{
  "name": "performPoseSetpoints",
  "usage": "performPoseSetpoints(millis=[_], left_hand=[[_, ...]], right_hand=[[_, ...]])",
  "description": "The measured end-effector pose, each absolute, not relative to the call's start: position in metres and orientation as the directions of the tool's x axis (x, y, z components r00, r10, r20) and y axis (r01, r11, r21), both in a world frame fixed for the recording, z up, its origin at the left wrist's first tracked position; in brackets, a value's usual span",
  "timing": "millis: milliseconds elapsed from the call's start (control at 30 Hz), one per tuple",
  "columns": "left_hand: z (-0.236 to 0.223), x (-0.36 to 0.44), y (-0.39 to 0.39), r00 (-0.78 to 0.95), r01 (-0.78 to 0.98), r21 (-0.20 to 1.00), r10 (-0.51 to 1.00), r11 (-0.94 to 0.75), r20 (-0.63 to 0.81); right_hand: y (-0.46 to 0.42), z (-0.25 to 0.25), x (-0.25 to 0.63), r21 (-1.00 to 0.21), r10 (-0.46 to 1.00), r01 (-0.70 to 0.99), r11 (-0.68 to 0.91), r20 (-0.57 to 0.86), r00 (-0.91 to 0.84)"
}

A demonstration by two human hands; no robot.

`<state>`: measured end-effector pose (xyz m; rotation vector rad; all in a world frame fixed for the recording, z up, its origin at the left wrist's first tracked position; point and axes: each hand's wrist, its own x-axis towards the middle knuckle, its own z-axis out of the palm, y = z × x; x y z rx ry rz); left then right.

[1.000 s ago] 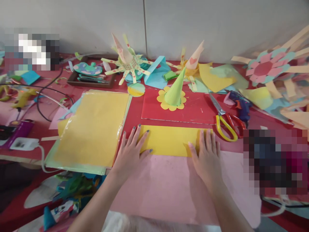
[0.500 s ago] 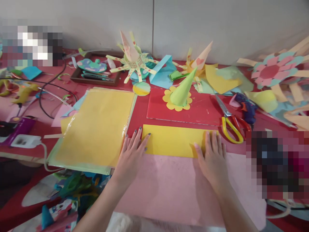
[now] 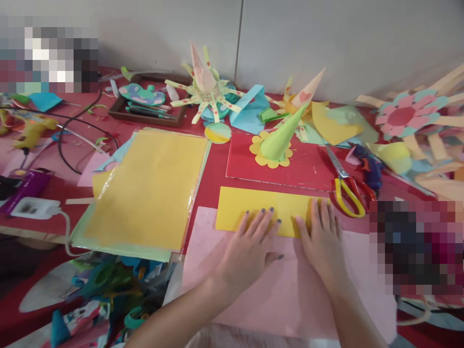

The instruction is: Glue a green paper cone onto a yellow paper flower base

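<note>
A yellow paper strip [image 3: 232, 210] lies across the top of a large pink sheet [image 3: 261, 309]. My left hand [image 3: 250, 246] rests on the strip's lower middle, its fingers spread and flat. At the strip's right end my right hand [image 3: 322, 237] presses down, fingers stretched out and thumb apart. Neither hand grips anything. Just beyond the strip stands a green paper cone [image 3: 284, 135] on a yellow flower-shaped base [image 3: 259, 152], set on a red board [image 3: 239, 166]. Scissors [image 3: 348, 193] with yellow and red handles lie to the right of the strip.
Left of the pink sheet is a stack of yellow sheets in a clear sleeve [image 3: 148, 193]. Behind stand a brown tray [image 3: 145, 116] of pens and a paper cone with strips [image 3: 205, 82]. A glue gun [image 3: 368, 164] lies right; a white plug [image 3: 34, 208] sits left.
My left hand has slid right from the strip's left end to its middle. My right hand stays at the right end. The view has shifted slightly.
</note>
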<state>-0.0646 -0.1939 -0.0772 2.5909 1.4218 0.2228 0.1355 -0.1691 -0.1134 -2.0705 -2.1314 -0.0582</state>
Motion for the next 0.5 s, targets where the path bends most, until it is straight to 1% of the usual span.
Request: performPoseSetpoints(millis=[33, 267, 400, 500], left_hand=[[-0.079, -0.059, -0.196, 0.566, 0.799, 0.224, 0.824, -0.558, 0.033], [-0.086, -0.048, -0.201, 0.539, 0.825, 0.202, 0.843, -0.527, -0.002], [-0.083, -0.061, -0.196, 0.510, 0.841, 0.218, 0.860, -0.495, -0.011], [-0.083, -0.082, -0.194, 0.455, 0.873, 0.202, 0.890, -0.443, -0.014]], right_hand=[[-0.169, -0.114, 0.136, -0.088, 0.988, 0.995, 0.049, 0.153, -0.035], [-0.169, -0.116, 0.141, -0.089, 0.988, 0.993, 0.079, 0.138, -0.066], [-0.169, -0.116, 0.140, -0.108, 0.988, 0.991, 0.085, 0.136, -0.070], [-0.169, -0.115, 0.139, -0.101, 0.989, 0.993, 0.067, 0.138, -0.053]])
